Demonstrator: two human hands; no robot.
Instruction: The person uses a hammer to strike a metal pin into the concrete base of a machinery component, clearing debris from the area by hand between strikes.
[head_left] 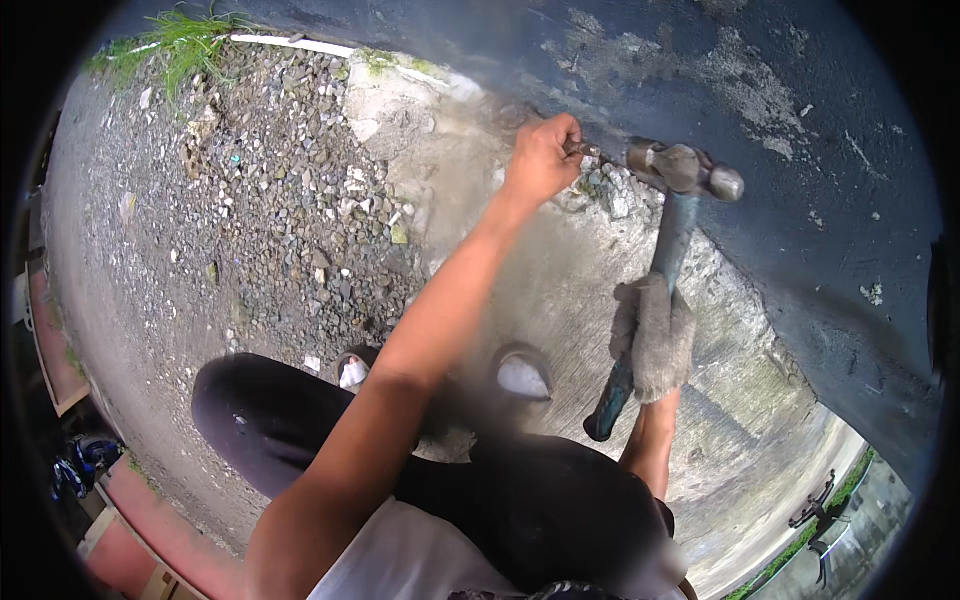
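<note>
My bare left hand [545, 160] is closed around a metal rod, probably a chisel [590, 151], held against the base of a dark wall [810, 250]. Its butt end pokes out to the right of my fist; the working end is hard to make out. In my right hand [660, 340], which wears a grey knit glove, is a ball-peen hammer [680, 230] with a blue-green handle. The hammer's head lies just right of the chisel's end, with a small gap between them. Broken concrete [615, 195] shows directly below the chisel.
A rough concrete strip [740, 350] runs along the wall's foot. Loose gravel [300, 200] spreads to the left, with grass [190, 50] at the far left. My knees are bent, and my feet [522, 378] stand close below my arms.
</note>
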